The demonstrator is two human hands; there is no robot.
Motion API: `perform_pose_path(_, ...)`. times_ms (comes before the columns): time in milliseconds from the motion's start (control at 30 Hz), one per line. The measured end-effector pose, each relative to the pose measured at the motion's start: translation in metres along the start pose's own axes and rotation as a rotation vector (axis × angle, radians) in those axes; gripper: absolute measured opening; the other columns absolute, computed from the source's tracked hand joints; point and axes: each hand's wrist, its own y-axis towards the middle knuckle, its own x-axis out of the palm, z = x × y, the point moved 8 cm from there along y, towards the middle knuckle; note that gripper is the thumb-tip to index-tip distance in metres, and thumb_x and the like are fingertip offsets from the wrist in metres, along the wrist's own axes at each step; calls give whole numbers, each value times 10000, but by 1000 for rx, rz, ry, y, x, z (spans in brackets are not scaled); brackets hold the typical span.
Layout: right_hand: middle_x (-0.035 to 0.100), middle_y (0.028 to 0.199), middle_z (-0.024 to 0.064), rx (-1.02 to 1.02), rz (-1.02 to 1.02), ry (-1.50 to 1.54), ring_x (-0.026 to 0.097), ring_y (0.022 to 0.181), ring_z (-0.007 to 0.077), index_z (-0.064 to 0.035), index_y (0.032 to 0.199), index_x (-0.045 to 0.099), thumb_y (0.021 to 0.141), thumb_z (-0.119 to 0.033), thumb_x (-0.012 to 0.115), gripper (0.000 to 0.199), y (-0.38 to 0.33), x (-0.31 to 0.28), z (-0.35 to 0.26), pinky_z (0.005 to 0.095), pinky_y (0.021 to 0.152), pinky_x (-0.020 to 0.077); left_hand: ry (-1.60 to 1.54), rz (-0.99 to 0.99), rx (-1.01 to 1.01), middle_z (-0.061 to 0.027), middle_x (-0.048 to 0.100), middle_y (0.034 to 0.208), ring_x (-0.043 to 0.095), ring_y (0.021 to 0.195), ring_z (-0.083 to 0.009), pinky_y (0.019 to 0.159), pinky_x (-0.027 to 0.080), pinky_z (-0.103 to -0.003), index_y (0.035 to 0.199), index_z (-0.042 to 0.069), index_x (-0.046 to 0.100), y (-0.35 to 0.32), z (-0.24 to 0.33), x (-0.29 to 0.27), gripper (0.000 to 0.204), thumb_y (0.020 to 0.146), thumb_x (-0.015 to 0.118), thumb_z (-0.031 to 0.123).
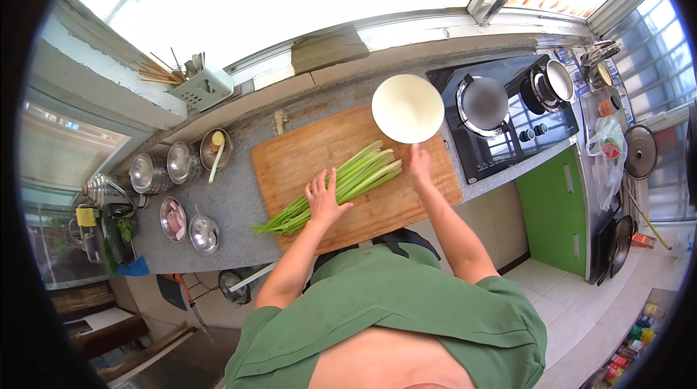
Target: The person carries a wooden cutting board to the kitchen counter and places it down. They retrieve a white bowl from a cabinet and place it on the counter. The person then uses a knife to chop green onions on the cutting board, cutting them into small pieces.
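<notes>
Grey stone surface [239, 200] carrying a wooden cutting board [305, 156], set square before the body. Across the board, a bundle of green stalks [341, 185], pinned flat under the left hand [324, 200], fingers spread apart, likely to stop rolling. Right hand [420, 164] by the white bowl [407, 108], its fingers impossible to judge. Clear plastic bag [608, 148] far right, contents red and green; no readable labels.

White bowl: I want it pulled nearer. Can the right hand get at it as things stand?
Probably yes. The right hand lies on the cutting board just below the white bowl, with nothing between them.
</notes>
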Motion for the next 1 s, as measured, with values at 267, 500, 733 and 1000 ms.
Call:
perform_pose_path(267, 517, 1364, 223, -565, -251, -272, 483, 1268, 348, -21, 1392, 462, 983, -240, 500, 465, -64, 50, -47, 385, 1053, 380, 65, -37, 27, -139, 199, 1541, 166, 1440, -320, 1169, 86, -567, 1532, 160, 189, 5, 16, 16, 1106, 690, 806, 524)
perform_pose_path(500, 516, 1330, 222, -521, -70, -123, 486, 1231, 358, 15, 1302, 515, 941, -182, 533, 412, -53, 31, -30, 410, 1037, 384, -122, 120, 58, -146, 404, 1389, 357, 1310, -318, 1091, 283, -503, 1493, 136, 302, 20, -11, 15, 910, 772, 752, 461)
perform_pose_path(733, 515, 991, 136, -361, 167, -98, 526, 863, 259, -16, 1050, 533, 836, -65, 617, 236, -110, 20, -14, 396, 802, 454, -101, 136, 161, -86, 526, 1174, 476, 1147, -297, 929, 431, -441, 1329, 144, 507, 32, -14, -4, 621, 785, 747, 323)
perform_pose_path(1000, 518, 1004, 155, -383, -107, -289, 573, 788, 268, -142, 1320, 486, 828, -59, 617, 516, -141, 76, -5, 386, 757, 491, -58, 242, 200, -75, 531, 1118, 494, 1071, -294, 883, 433, -434, 1282, 136, 532, 49, -25, -4, 571, 769, 744, 270)
